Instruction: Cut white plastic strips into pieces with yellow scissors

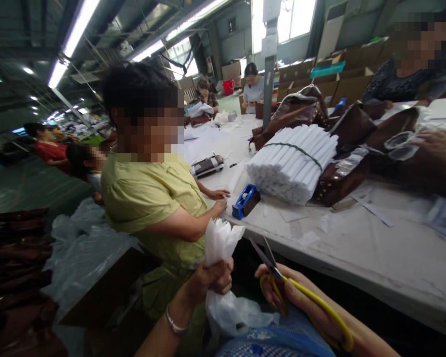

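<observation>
My left hand [216,277] is closed round a bunch of thin white plastic sheeting [223,240]. Its gathered ends stick up above the fist, and a loose part hangs below over my lap. In my right hand [293,287] is a pair of scissors [308,300] with yellow handles. The blades are apart and point up and to the left, a short way right of the bunch and not touching it. A blue tape dispenser [245,201] stands on the table edge beyond both hands.
A strapped bundle of white paper rolls [292,163] lies on the white table [342,243], beside brown leather bags [357,139]. A co-worker in a yellow-green shirt [152,198] stands close at left. Clear plastic [82,248] and brown pieces [18,277] are further left. Other people sit around the table.
</observation>
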Demonstrator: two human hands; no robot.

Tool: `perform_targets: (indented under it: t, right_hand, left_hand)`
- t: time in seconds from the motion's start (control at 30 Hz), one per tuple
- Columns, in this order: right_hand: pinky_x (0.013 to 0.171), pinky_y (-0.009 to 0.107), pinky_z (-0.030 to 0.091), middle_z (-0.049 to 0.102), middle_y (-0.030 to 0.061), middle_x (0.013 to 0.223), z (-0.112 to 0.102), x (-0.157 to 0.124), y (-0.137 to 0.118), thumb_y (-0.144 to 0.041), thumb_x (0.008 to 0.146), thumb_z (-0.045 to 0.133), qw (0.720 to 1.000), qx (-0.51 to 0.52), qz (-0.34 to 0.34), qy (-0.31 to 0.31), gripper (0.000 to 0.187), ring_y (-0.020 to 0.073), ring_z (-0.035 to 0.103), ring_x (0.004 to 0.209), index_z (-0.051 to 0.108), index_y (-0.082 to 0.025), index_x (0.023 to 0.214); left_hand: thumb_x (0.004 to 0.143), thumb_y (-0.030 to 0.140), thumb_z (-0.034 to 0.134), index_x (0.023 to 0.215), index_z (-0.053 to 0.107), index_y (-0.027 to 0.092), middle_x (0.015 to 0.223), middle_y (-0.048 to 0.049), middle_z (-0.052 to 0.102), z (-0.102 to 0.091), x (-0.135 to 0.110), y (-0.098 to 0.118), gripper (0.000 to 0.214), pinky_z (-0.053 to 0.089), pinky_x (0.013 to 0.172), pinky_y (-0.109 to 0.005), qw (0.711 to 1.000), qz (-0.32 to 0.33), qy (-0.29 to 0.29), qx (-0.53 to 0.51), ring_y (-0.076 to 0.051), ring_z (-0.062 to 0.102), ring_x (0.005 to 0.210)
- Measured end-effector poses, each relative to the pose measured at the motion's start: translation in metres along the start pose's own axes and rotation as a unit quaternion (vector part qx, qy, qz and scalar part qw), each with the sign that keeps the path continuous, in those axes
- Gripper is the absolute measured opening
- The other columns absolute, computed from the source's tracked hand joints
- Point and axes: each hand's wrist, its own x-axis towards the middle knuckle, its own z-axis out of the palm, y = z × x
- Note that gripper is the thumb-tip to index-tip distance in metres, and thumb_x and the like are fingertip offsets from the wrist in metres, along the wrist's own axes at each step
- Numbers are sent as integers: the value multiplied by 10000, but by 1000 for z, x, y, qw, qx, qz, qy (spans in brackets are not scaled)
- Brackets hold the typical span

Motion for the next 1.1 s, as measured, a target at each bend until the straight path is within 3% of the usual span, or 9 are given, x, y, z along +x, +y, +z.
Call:
perform_targets:
  t: [0.2,0.43,0.77,1.1]
  right_hand:
    - [636,278,399,568,73,898,3,3,1,-665,938,474,996,51,11,-68,609,142,502,706,525,-153,1264]
    - [651,278,425,526,55,873,4,-1,-6,-666,958,411,987,149,-8,-56,590,139,481,716,549,-164,1236]
    - [542,242,340,422,-18,710,-3,-15,-12,-677,954,419,999,-18,-26,-4,636,98,361,585,540,-128,1251]
    - [389,182,207,313,-79,568,4,-27,-12,-628,939,523,999,18,6,30,563,50,228,450,599,-112,1149]
  left_hand:
    - [843,536,704,881,573,147,474,110,294,5,2,-4,412,179,442,-227,997,-39,-47,49,-45,206,395]
    - [840,500,726,875,627,111,496,75,367,5,1,-13,403,234,450,-227,992,-81,-48,80,-49,292,418]
    - [821,516,745,882,618,98,478,94,334,12,-3,-11,442,186,441,-232,990,-107,-17,86,-35,253,408]
    - [837,542,710,845,601,113,526,73,357,11,-5,-9,443,202,480,-248,986,-99,-18,130,-50,272,456]
